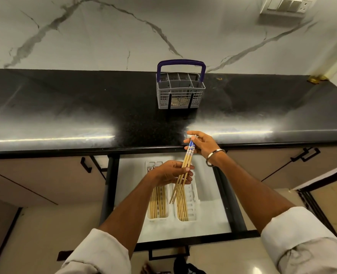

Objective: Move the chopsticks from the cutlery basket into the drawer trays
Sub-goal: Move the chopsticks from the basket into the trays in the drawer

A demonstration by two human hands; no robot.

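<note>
A grey cutlery basket (180,91) with a purple handle stands on the black counter, well beyond my hands. Both hands hold one bundle of wooden chopsticks (185,165) with blue patterned tops over the open drawer. My right hand (202,144) grips the patterned top ends at the counter's edge. My left hand (171,172) pinches the shafts lower down, above the trays. Two white trays lie side by side in the drawer: the left tray (157,219) and the right tray (193,196), each with several chopsticks lying lengthwise.
The drawer (219,196) is pulled out below the black counter (64,107), with its white liner showing right of the trays. Closed cabinet doors with black handles flank it. A marble wall with a switch plate (287,5) rises behind the counter.
</note>
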